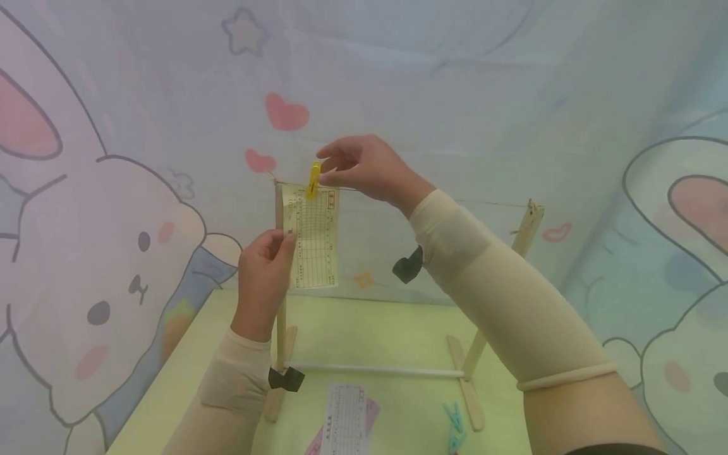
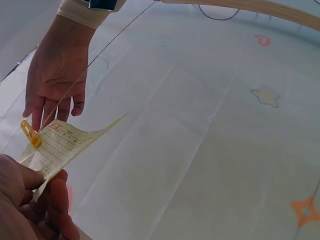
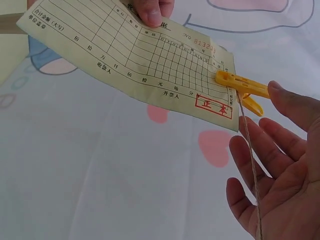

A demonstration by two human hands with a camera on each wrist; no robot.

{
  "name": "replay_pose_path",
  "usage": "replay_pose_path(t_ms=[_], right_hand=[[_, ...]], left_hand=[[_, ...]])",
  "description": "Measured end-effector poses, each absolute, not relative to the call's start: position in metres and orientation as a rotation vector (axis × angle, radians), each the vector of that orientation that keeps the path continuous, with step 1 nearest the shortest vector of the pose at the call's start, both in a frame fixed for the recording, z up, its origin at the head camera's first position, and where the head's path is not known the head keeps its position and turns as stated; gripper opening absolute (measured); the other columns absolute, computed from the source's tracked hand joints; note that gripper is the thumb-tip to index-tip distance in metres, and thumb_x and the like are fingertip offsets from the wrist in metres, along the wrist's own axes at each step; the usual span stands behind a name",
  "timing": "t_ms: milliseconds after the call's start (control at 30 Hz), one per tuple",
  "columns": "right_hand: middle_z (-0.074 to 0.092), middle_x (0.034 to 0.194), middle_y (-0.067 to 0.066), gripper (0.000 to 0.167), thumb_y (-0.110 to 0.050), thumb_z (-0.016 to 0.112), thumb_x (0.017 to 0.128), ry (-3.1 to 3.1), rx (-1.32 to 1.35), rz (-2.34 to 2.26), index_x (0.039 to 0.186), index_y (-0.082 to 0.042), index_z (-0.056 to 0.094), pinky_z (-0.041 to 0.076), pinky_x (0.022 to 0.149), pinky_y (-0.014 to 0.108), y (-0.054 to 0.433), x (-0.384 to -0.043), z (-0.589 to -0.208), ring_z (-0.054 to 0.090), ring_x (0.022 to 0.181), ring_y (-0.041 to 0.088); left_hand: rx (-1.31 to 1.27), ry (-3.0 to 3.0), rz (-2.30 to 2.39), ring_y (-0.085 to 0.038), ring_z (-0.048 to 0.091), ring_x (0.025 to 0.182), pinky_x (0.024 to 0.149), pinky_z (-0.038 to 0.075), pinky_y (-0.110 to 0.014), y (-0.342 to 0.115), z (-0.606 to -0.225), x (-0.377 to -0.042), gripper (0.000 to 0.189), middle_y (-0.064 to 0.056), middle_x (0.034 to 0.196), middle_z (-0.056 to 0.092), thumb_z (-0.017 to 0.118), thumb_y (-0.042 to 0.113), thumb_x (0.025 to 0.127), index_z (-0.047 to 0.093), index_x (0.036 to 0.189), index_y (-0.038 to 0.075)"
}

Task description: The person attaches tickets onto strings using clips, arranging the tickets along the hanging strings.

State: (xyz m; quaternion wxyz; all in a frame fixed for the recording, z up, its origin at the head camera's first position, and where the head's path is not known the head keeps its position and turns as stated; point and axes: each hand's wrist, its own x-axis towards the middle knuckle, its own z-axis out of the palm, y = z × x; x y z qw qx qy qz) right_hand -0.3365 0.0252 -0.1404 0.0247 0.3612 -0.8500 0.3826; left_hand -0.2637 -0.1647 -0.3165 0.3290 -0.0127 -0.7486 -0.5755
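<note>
A yellow printed receipt slip point(image 1: 316, 246) hangs at the left end of a thin string point(image 1: 491, 203). One yellow clothespin point(image 1: 313, 180) clips the slip's top edge at the string. My left hand point(image 1: 263, 278) pinches the slip's left edge between thumb and fingers. Beside the clothespin is my right hand point(image 1: 372, 169), its fingers loosely spread. In the right wrist view the thumb point(image 3: 295, 102) lies against the handle end of the clothespin point(image 3: 245, 86), while the other fingers stand apart from it. The string passes in front of that palm.
Two wooden posts point(image 1: 527, 224) on flat feet, joined by a white rod point(image 1: 375, 370), carry the string above the pale yellow table point(image 1: 392, 316). A white slip point(image 1: 344, 417) lies over a pink one point(image 1: 372, 411). Blue clothespins point(image 1: 454, 426) lie near the right foot. A cartoon-print cloth hangs behind.
</note>
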Motion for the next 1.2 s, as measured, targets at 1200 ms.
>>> replay_pose_path(t_ms=[1200], right_hand=[[0.076, 0.102, 0.005, 0.018, -0.004, 0.076, 0.090, -1.883, 1.121, 0.904, 0.107, -0.006, 0.077, 0.049, 0.092, 0.030, 0.152, -0.263, -0.247, 0.067, 0.099, 0.018]], left_hand=[[0.007, -1.813, -1.155, -0.017, 0.060, 0.083, 0.066, 0.046, -0.019, -0.170, -0.406, -0.229, 0.021, -0.004, 0.099, 0.070, 0.074, 0.007, 0.094, 0.070, 0.113, 0.004]])
